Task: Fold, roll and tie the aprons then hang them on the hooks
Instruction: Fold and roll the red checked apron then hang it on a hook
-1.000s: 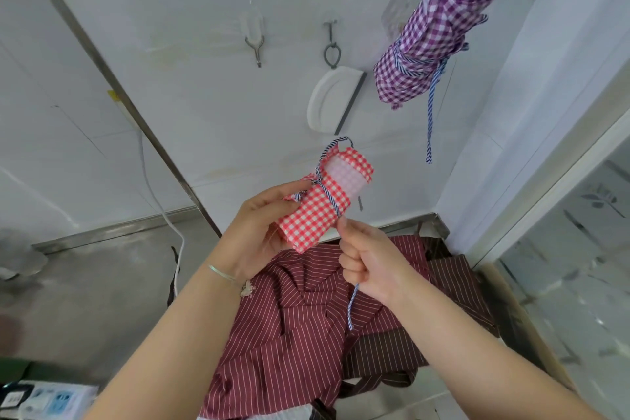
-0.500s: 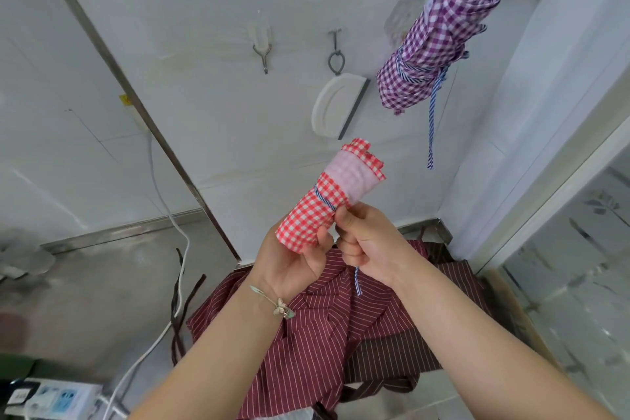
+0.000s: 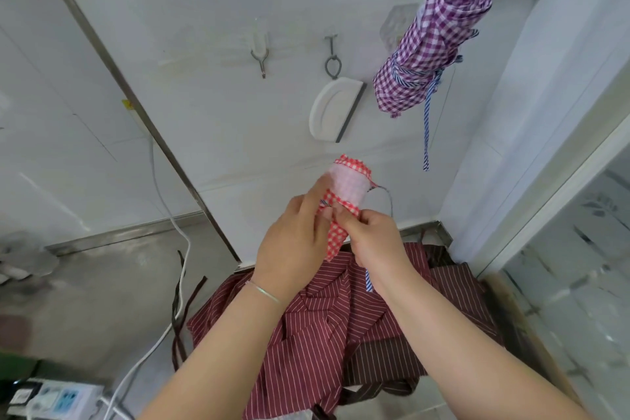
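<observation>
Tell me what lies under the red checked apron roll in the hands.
Below the red checked roll lies a heap of maroon striped aprons on the steel counter. Both hands and the forearms cover part of the heap.

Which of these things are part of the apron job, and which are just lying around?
Job: red checked apron roll, left hand, right hand, purple checked roll, maroon striped apron, empty hook.
Lying about: white cable, power strip, white holder.
</observation>
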Demonstrator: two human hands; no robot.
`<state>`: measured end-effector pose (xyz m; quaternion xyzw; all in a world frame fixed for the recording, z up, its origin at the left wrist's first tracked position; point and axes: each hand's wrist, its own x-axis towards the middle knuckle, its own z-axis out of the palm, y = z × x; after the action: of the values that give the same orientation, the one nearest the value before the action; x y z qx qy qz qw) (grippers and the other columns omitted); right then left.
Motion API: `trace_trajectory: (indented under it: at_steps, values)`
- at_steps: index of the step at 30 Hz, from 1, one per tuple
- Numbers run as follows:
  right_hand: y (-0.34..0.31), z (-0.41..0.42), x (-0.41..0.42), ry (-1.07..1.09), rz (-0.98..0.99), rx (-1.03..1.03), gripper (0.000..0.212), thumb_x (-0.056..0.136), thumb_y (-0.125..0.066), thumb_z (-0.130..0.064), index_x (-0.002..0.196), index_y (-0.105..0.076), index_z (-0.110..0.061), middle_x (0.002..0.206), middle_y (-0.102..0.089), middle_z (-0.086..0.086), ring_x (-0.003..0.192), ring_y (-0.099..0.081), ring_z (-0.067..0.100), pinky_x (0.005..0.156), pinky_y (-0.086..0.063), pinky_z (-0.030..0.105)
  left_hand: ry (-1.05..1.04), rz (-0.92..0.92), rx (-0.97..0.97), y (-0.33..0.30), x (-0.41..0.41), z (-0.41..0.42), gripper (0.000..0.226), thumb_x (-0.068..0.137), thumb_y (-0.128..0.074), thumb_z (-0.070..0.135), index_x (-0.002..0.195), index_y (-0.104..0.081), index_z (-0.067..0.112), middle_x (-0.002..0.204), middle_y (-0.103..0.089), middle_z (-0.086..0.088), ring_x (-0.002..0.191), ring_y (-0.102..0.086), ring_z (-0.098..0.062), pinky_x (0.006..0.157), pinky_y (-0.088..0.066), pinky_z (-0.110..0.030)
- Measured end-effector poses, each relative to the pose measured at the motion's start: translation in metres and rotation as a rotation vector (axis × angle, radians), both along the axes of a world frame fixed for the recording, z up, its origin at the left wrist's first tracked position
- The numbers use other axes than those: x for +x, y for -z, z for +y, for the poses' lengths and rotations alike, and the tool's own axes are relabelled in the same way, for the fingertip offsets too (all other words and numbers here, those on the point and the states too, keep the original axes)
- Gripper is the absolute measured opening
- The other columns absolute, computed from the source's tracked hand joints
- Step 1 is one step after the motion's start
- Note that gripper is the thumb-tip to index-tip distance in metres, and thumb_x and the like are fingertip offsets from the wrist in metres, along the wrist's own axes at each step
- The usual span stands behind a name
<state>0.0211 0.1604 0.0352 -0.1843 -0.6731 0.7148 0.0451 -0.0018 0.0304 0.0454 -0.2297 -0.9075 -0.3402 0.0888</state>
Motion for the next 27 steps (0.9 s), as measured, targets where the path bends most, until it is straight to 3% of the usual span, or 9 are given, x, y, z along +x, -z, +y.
trace_trajectory:
  at_steps: [4,6,9,15,20,22,24,26,27]
  values:
    - [-0.004,-0.007,0.002,-0.028,0.044,0.116,0.044,0.088,-0.066,-0.038,0.082,-0.065,0.005,0.066,-0.064,0.015,0.056,-0.055,0.014,0.054,-0.040,0.028,-0.065,-0.498,0.334,-0.008,-0.012,-0.001,0.048,0.088,-0.052,0.054,0.122,-0.056,0.020,0.103,-0.069,0.006,0.096,-0.068,-0.018,0.082,-0.054,-0.033]
    - [-0.005,-0.007,0.005,-0.041,0.046,0.125,0.041,0.089,-0.066,-0.039,0.087,-0.067,0.002,0.079,-0.071,0.014,0.065,-0.065,0.024,0.059,-0.050,0.037,0.025,-0.657,0.440,-0.009,-0.014,-0.007,0.048,0.079,-0.061,0.054,0.110,-0.063,0.017,0.099,-0.073,0.001,0.093,-0.070,-0.018,0.086,-0.056,-0.037]
    - [-0.003,-0.004,0.006,-0.084,0.066,0.235,0.037,0.092,-0.060,-0.039,0.091,-0.067,-0.002,0.085,-0.071,0.015,0.079,-0.067,0.032,0.070,-0.054,0.045,0.065,-0.699,0.517,-0.005,-0.014,-0.011,0.048,0.079,-0.065,0.048,0.115,-0.063,0.015,0.105,-0.073,-0.002,0.096,-0.070,-0.019,0.091,-0.054,-0.041]
    - [-0.010,0.004,0.002,-0.262,0.075,0.415,0.030,0.098,-0.049,-0.036,0.105,-0.065,-0.011,0.096,-0.070,0.000,0.086,-0.065,0.011,0.076,-0.054,0.028,0.093,-0.809,0.595,-0.006,-0.023,-0.018,0.049,0.079,-0.068,0.040,0.118,-0.062,0.011,0.108,-0.072,-0.005,0.100,-0.069,-0.022,0.094,-0.052,-0.042]
    - [-0.031,0.010,0.007,-0.309,0.046,0.598,0.049,0.093,-0.033,-0.060,0.079,-0.060,-0.021,0.070,-0.060,-0.008,0.062,-0.057,0.008,0.066,-0.048,0.031,0.064,-0.904,0.816,-0.004,-0.030,-0.031,0.056,0.072,-0.079,0.038,0.113,-0.061,0.004,0.104,-0.071,-0.012,0.094,-0.070,-0.026,0.079,-0.057,-0.033]
    - [-0.038,0.014,0.008,-0.091,0.187,0.645,0.050,0.086,-0.036,-0.065,0.092,-0.061,-0.023,0.095,-0.061,-0.010,0.065,-0.060,0.006,0.069,-0.051,0.031,0.076,-0.971,0.908,-0.003,-0.036,-0.039,0.077,0.054,-0.089,0.044,0.112,-0.060,0.002,0.101,-0.071,-0.014,0.090,-0.070,-0.026,0.072,-0.057,-0.032]
    - [-0.043,0.016,0.002,0.048,0.337,0.650,0.036,0.088,-0.054,-0.053,0.115,-0.055,-0.028,0.122,-0.049,-0.013,0.065,-0.058,0.003,0.070,-0.050,0.027,0.114,-1.013,0.938,-0.003,-0.040,-0.043,0.093,0.038,-0.094,0.049,0.111,-0.060,0.002,0.097,-0.072,-0.014,0.087,-0.071,-0.027,0.069,-0.057,-0.032]
    - [-0.045,0.020,-0.008,-0.038,0.312,0.623,0.053,0.089,-0.062,-0.041,0.137,-0.040,-0.031,0.133,-0.045,-0.014,0.080,-0.061,0.004,0.078,-0.050,0.028,0.157,-1.030,0.916,-0.004,-0.042,-0.044,0.096,0.033,-0.094,0.051,0.109,-0.061,0.003,0.093,-0.073,-0.012,0.084,-0.071,-0.025,0.068,-0.057,-0.031]
    - [-0.045,0.022,-0.011,-0.091,0.271,0.624,0.053,0.091,-0.061,-0.038,0.139,-0.040,-0.029,0.126,-0.053,-0.013,0.084,-0.063,0.007,0.081,-0.051,0.031,0.173,-1.038,0.901,-0.006,-0.042,-0.043,0.095,0.033,-0.095,0.051,0.108,-0.061,0.003,0.092,-0.073,-0.011,0.084,-0.071,-0.024,0.069,-0.057,-0.031]
